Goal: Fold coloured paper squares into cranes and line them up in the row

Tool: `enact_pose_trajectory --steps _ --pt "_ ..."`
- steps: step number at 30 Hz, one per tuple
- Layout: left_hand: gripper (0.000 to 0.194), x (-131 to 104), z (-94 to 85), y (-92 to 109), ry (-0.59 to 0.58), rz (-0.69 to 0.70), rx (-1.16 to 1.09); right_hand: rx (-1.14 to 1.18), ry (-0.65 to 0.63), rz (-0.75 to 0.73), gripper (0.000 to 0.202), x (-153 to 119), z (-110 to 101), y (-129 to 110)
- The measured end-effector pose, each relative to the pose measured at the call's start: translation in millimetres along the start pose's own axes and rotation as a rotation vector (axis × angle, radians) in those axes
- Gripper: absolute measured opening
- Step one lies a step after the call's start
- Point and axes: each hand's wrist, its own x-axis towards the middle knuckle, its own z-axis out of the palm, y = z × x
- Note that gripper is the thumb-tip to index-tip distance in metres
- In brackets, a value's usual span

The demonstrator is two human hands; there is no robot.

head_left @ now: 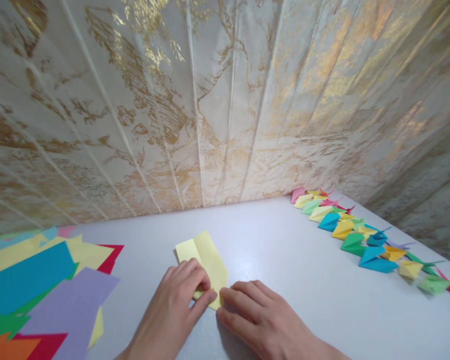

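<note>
A pale yellow paper (210, 255), partly folded, lies on the white table in front of me. A lighter folded flap shows at its upper left. My left hand (178, 302) rests over its lower left part, with thumb and index finger pinching the paper's lower edge. At the lower right corner, my right hand (257, 312) holds the paper between thumb and fingertips. The near corner is partly hidden by my fingers.
Loose coloured sheets (69, 305) overlap on the left side of the white table (255, 240). Folded paper pieces in many colours (377, 259) stretch in rows along the right edge. A gold-patterned curtain (210, 100) hangs behind the table.
</note>
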Motion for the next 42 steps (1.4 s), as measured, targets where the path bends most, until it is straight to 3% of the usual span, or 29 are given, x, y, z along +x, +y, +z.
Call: enact_pose_trajectory --steps 5,17,25,32,42 --pt "0.012 -2 -1.4 4 0.039 -0.016 -0.028 -0.01 -0.057 0.019 0.022 -1 0 -3" --pt "0.014 -4 -1.8 10 0.031 -0.012 0.007 -0.083 -0.025 -0.006 0.029 0 5 -6" --pt "0.014 -5 -5.7 17 0.003 -0.049 -0.003 -0.1 -0.018 -0.024 0.021 0 5 -5" --pt "0.01 -11 -14.3 8 -0.054 -0.016 -0.125 -0.086 -0.068 0.005 0.02 1 2 -6" --pt "0.018 -8 -15.9 7 -0.061 -0.098 -0.179 -0.076 -0.095 0.014 0.021 0 1 -6"
